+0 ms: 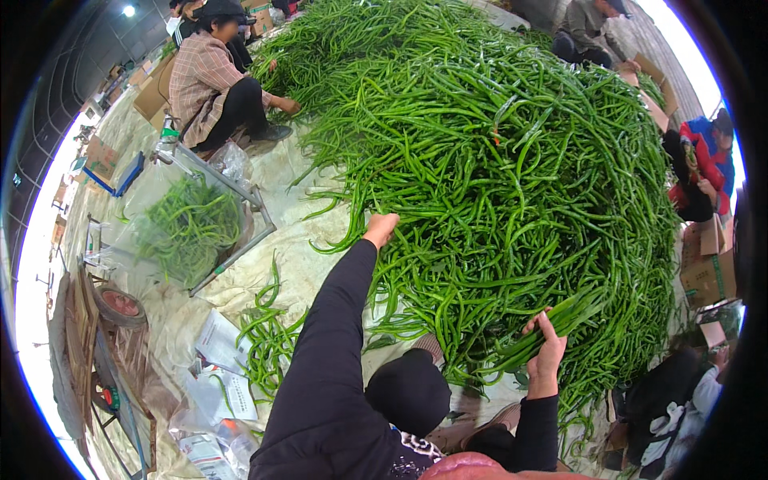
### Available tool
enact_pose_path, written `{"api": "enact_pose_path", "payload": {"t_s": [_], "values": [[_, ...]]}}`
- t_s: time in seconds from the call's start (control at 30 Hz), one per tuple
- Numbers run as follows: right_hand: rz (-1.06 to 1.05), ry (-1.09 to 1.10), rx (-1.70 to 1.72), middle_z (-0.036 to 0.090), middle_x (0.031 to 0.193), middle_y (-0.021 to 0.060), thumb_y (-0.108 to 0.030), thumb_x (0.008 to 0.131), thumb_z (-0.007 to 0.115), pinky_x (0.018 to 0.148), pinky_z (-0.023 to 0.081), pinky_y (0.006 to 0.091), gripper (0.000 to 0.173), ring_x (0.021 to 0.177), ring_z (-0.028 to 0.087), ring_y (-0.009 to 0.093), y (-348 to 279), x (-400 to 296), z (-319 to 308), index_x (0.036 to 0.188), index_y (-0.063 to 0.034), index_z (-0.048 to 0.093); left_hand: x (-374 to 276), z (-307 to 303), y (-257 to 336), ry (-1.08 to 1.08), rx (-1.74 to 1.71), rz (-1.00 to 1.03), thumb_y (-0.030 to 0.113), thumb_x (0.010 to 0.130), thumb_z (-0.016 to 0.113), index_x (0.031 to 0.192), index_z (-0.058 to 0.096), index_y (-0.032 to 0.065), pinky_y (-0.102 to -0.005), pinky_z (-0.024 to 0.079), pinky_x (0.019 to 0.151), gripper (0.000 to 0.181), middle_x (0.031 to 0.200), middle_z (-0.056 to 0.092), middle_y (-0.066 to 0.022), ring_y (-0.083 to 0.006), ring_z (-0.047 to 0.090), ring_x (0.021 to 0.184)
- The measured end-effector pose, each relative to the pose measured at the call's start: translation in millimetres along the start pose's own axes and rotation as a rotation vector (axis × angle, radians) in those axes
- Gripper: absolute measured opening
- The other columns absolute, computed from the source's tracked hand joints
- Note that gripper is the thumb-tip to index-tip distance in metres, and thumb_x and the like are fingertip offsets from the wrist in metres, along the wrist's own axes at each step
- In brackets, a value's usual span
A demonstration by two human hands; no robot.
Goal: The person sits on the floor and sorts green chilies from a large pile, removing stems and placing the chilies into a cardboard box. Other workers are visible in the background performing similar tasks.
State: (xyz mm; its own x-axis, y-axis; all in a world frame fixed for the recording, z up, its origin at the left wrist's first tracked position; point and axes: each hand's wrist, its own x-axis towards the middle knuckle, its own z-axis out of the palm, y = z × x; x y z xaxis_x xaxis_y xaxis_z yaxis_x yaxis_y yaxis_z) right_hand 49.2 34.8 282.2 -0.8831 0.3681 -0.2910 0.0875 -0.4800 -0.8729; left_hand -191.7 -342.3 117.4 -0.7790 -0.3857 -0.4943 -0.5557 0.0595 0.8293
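A large heap of long green chili peppers [480, 198] spreads over a pale ground sheet [288, 210] in front of me. My left hand [382, 229] reaches out to the heap's left edge, its fingers bent in against the peppers. Its fingertips are hidden, so whether a pepper is held cannot be told. Low on the right, my right hand [547, 360] grips a bunch of long green peppers [573, 315], lined up roughly side by side and tilted over the heap's near edge.
A metal frame [264, 216] holds a clear plastic bag of peppers [189, 228] at left. Nearer lie loose peppers [267, 342], printed papers [222, 342] and a wheeled cart [120, 306]. Several people sit around the heap, one in a plaid jacket [201, 84]. Cardboard boxes [708, 276] stand right.
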Motion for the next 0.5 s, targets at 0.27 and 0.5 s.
{"api": "enact_pose_path", "payload": {"t_s": [0.27,0.5], "values": [[-0.107,-0.087,-0.168,0.06,0.082,0.0085,-0.002,0.089,0.065,0.062,0.048,0.0293,0.023,0.068,0.059,0.017,-77.9,-77.8,17.0,0.109,0.0009,0.054,-51.0,-58.2,51.1,-0.223,-0.028,0.247,0.026,0.076,0.064,0.067,0.062,-0.0021,-0.0354,0.045,0.049,0.029,0.06,0.061,-0.0124,-0.02,0.06,0.054],[-0.097,-0.106,-0.048,0.062,0.083,0.0092,-0.005,0.088,0.068,0.062,0.052,0.0298,0.024,0.068,0.063,0.018,-76.6,-161.4,-1.7,0.107,0.0014,0.055,-130.4,-57.8,101.0,-0.683,-0.536,0.234,0.016,0.09,0.052,0.1,0.059,-0.0001,-0.0343,0.052,0.061,0.02,0.098,0.069,-0.0138,-0.02,0.062,0.067]]}}
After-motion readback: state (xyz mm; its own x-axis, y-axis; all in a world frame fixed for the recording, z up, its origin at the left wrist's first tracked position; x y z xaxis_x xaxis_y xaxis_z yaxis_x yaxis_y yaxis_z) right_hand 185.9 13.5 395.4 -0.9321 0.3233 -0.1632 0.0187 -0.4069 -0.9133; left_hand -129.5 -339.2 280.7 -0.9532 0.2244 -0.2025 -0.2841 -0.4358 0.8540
